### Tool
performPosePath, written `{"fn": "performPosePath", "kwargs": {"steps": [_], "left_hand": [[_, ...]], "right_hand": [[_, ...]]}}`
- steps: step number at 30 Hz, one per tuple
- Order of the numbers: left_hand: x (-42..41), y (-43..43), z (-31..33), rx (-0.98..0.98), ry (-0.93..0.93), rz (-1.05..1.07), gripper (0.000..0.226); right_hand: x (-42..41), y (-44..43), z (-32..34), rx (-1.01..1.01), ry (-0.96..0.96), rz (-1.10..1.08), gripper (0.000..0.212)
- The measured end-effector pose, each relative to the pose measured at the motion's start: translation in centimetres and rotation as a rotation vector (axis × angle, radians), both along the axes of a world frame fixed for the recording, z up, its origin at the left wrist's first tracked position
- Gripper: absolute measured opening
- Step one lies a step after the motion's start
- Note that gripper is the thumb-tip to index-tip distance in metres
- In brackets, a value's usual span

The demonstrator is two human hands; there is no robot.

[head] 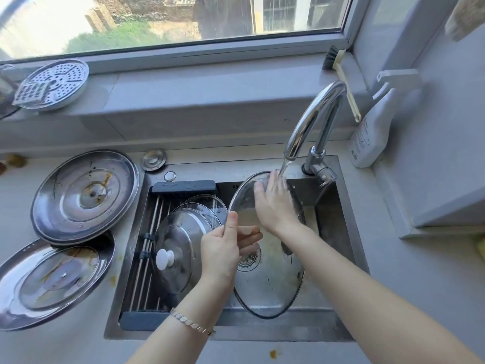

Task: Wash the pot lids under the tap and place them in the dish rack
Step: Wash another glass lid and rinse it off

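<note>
Left grip (223, 248) pinches the glass lid (270, 282) by its rim, right grip (273, 203) flat-fingered on its far end; the dish rack (183, 185) sits just left of the pinch.

Daylight through a wide window (170, 19) falls on the grey sill (210, 93) and countertop (393, 298).

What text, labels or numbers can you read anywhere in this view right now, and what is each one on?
White plastic spray bottle at far right: dark print on its label, too blurred to read.
No lettering shows on the clear glass pot lid, the round steel lids or the dark-framed wire dish rack.
</note>
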State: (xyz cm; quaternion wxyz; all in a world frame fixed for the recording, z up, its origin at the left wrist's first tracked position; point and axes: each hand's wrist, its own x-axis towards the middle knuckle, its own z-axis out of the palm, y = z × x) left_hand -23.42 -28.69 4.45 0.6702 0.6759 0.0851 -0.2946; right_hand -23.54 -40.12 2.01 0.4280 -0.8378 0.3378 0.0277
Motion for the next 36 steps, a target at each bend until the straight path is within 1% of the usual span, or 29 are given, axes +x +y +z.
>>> {"fn": "performPosePath", "kwargs": {"steps": [2,3,4,5,7,8,9,11,13,14,15,17,19,20,22,23,24,26,29,31,32,34,36], "left_hand": [[0.2,0.0,0.0,0.016,-0.015,0.011,0.043],[0.3,-0.1,0.0,0.019,-0.02,0.017,0.043],[0.4,-0.1,0.0,0.013,-0.019,0.018,0.044],[0.4,-0.1,0.0,0.005,-0.015,0.012,0.044],[0.4,-0.1,0.1,-0.011,-0.01,-0.014,0.044],[0.4,-0.1,0.1,-0.017,-0.011,-0.026,0.044],[0.4,-0.1,0.1,-0.019,-0.015,-0.033,0.044],[0.7,-0.1,0.2,-0.018,-0.021,-0.035,0.044],[1.1,-0.2,0.4,-0.023,-0.019,-0.023,0.044],[1.3,-0.3,0.4,-0.028,-0.018,-0.018,0.044],[1.4,-0.3,0.5,-0.028,-0.022,-0.018,0.044],[1.3,-0.2,0.8,-0.03,-0.038,-0.031,0.043],[1.1,-0.1,0.9,-0.036,-0.053,-0.038,0.042],[1.2,0.0,0.9,-0.04,-0.054,-0.035,0.042],[1.4,0.2,1.1,-0.046,-0.052,-0.013,0.043],[1.6,0.2,1.2,-0.052,-0.05,0.003,0.043],[1.7,0.1,1.3,-0.063,-0.045,0.02,0.043],[2.1,-0.4,1.4,-0.081,-0.049,0.05,0.044],[2.7,-1.1,1.3,-0.013,-0.092,0.1,0.045],[3.5,-1.1,1.0,0.001,-0.068,0.171,0.046],[3.9,-1.0,1.0,-0.023,-0.026,0.212,0.046],[4.5,-0.5,1.0,-0.088,0.034,0.267,0.047],[4.7,0.0,1.0,-0.132,0.043,0.303,0.047]], "right_hand": [[-0.8,2.1,0.5,-0.069,-0.055,0.15,0.061],[-0.9,2.4,0.4,-0.083,-0.071,0.187,0.061],[-0.7,1.8,0.1,-0.089,-0.067,0.181,0.061],[-0.1,0.8,-0.4,-0.053,-0.035,0.118,0.06],[1.0,-1.5,-0.8,0.079,0.055,-0.081,0.062],[1.1,-1.9,-0.9,0.096,0.079,-0.123,0.063],[1.1,-1.6,-0.8,0.071,0.082,-0.111,0.065],[1.0,0.0,-0.4,-0.019,0.004,-0.003,0.068],[0.8,0.2,-0.6,-0.055,-0.036,0.033,0.069],[1.1,-0.7,-1.5,-0.033,-0.026,-0.014,0.069],[1.7,-2.1,-2.6,0.028,0.004,-0.108,0.071],[2.2,-5.0,-4.3,0.195,0.127,-0.35,0.083],[2.2,-6.3,-5.4,0.332,0.216,-0.496,0.091],[2.3,-6.2,-5.5,0.346,0.209,-0.531,0.09],[2.5,-5.6,-4.9,0.253,0.131,-0.554,0.078],[2.5,-5.1,-4.5,0.163,0.061,-0.522,0.074],[2.3,-4.4,-3.8,0.075,-0.027,-0.46,0.076],[1.9,-2.1,-2.3,-0.035,-0.173,-0.304,0.078],[0.3,2.9,-1.0,-0.233,-0.321,-0.013,0.068],[-1.6,5.7,-1.6,-0.391,-0.446,0.187,0.06],[-2.8,6.3,-2.6,-0.452,-0.488,0.285,0.057],[-5.0,6.1,-4.8,-0.489,-0.505,0.409,0.053],[-6.0,4.8,-5.5,-0.478,-0.475,0.415,0.055]]}}
